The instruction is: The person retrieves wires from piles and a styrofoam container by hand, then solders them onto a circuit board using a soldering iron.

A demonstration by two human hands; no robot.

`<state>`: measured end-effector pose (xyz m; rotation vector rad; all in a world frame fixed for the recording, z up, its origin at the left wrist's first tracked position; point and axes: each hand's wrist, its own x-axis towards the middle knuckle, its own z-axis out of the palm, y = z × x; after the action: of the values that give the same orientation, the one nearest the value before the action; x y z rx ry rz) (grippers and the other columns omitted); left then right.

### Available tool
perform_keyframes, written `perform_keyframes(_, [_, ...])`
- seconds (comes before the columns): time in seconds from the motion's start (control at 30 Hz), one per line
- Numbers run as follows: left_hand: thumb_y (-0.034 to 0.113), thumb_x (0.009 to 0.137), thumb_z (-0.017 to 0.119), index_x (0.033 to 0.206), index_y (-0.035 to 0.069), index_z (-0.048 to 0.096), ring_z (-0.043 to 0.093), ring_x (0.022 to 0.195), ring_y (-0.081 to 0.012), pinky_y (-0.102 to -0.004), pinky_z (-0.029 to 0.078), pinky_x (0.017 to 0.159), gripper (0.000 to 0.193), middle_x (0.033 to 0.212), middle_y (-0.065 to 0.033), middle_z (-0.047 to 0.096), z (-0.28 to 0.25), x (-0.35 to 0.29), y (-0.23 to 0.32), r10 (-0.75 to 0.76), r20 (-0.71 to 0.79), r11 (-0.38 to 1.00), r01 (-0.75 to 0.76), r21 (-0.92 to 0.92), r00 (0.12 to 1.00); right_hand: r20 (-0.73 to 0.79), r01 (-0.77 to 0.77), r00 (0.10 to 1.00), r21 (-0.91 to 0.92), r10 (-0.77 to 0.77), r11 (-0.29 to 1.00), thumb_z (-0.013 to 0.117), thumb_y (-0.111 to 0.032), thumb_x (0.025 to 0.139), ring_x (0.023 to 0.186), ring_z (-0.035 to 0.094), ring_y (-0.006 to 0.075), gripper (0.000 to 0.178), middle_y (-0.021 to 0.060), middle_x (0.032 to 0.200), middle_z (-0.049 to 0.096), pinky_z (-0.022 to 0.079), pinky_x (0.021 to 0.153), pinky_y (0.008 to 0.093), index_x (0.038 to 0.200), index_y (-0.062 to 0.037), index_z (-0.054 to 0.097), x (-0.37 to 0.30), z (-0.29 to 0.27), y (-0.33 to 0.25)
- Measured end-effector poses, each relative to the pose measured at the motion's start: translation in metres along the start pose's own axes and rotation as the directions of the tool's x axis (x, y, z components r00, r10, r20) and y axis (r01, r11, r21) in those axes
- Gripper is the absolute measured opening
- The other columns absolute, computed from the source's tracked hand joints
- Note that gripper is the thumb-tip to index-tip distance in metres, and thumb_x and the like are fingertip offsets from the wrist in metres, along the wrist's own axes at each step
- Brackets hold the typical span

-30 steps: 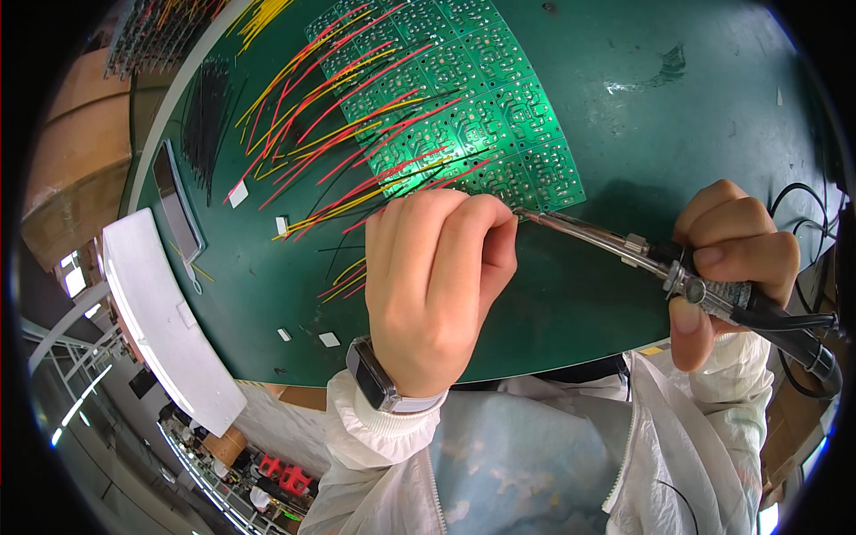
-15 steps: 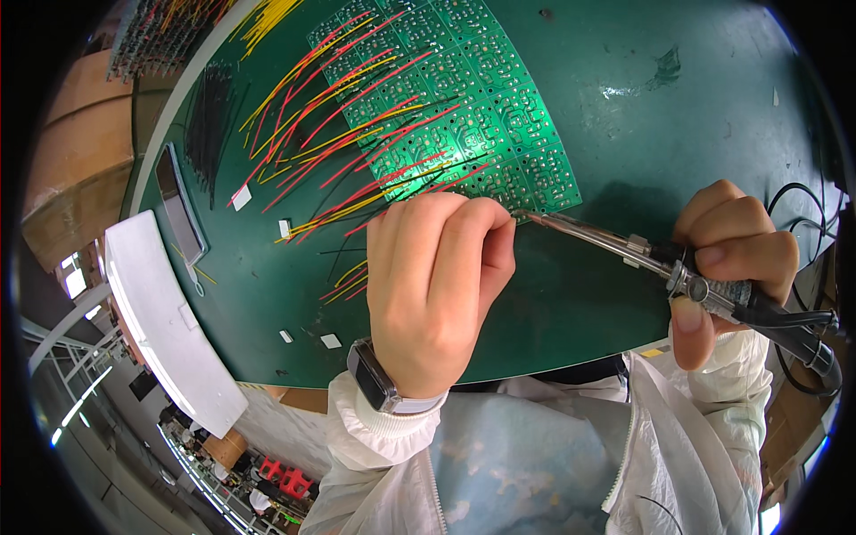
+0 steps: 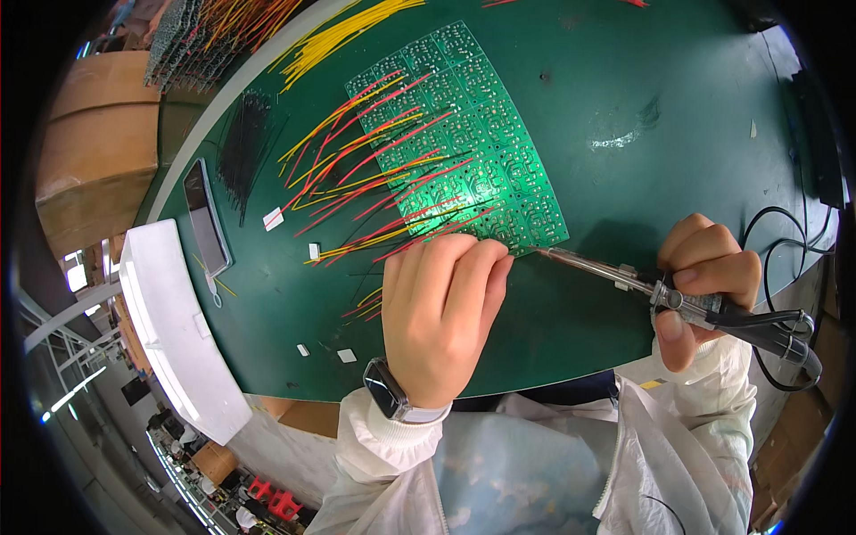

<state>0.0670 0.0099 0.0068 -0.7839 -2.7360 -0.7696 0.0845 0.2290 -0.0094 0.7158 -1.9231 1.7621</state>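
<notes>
A green panel of printed circuit boards (image 3: 490, 125) lies on the green table, with red, yellow and black wires (image 3: 357, 189) fanning out from its left part. My left hand (image 3: 441, 308) is closed over the panel's near edge, fingertips bent down and pressed together. Whatever they pinch is hidden behind the knuckles. My right hand (image 3: 709, 276) grips a soldering iron (image 3: 593, 266) with a metal shaft and a black cable. The iron's tip points left and is at the panel's near edge, just right of my left fingertips.
Bundles of yellow wires (image 3: 343, 40) and black wires (image 3: 245, 147) lie at the far left. A phone (image 3: 207, 218) rests near the left edge, beside a white tray (image 3: 174, 325). Small white pieces (image 3: 346, 356) are scattered nearby. Black cable (image 3: 758, 218) loops at the right.
The whole view has shifted, so the panel and table sit lower in it. Both hands keep their grips, and the iron's tip stays by the panel's near edge.
</notes>
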Motion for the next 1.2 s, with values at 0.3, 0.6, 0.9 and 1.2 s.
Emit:
perform_keyframes(0.3, [-0.003, 0.078, 0.058, 0.089, 0.0, 0.059, 0.054, 0.074, -0.0236, -0.0319, 0.044, 0.067, 0.012, 0.086, -0.0121, 0.055, -0.023, 0.023, -0.02, 0.002, -0.159, 1.0, -0.003, -0.009, 0.987, -0.181, 0.125, 0.97, -0.203, -0.162, 0.971, 0.065, -0.009, 0.066, 0.058, 0.045, 0.0174, 0.034, 0.0085, 0.074, 0.046, 0.037, 0.05, 0.0282, 0.091, -0.0039, 0.043, 0.004, -0.003, 0.005])
perform_keyframes(0.6, [0.022, 0.086, 0.055, 0.109, -0.002, 0.054, 0.051, 0.098, -0.0317, -0.0352, 0.041, 0.084, 0.033, 0.105, -0.0164, 0.054, -0.006, 0.112, -0.079, 0.068, 0.069, 0.996, -0.072, 0.051, 0.995, -0.186, 0.225, 0.928, -0.41, -0.323, 0.884, 0.067, 0.0, 0.062, 0.059, 0.049, 0.0189, 0.035, 0.0102, 0.078, 0.05, 0.039, 0.053, 0.0292, 0.091, -0.0018, 0.048, 0.01, 0.002, 0.017])
perform_keyframes(0.9, [0.023, 0.083, 0.059, 0.104, -0.001, 0.057, 0.052, 0.093, -0.0304, -0.0373, 0.043, 0.08, 0.033, 0.103, -0.0137, 0.054, 0.005, 0.09, -0.068, 0.138, -0.003, 0.99, -0.138, 0.018, 0.99, -0.347, -0.07, 0.92, -0.603, -0.182, 0.795, 0.07, 0.001, 0.069, 0.065, 0.055, 0.0187, 0.033, 0.0106, 0.083, 0.054, 0.045, 0.056, 0.0265, 0.097, -0.0064, 0.053, 0.019, 0.009, 0.019])
perform_keyframes(1.2, [0.029, 0.087, 0.051, 0.114, 0.005, 0.055, 0.046, 0.108, -0.0294, -0.0367, 0.036, 0.093, 0.036, 0.116, -0.0129, 0.05, -0.006, 0.073, -0.057, 0.144, 0.141, 0.988, -0.15, 0.03, 0.98, -0.378, -0.136, 0.916, -0.612, -0.138, 0.779, 0.07, 0.001, 0.068, 0.067, 0.057, 0.0196, 0.026, 0.0089, 0.082, 0.055, 0.047, 0.057, 0.0268, 0.09, -0.0056, 0.058, 0.022, 0.011, 0.015])
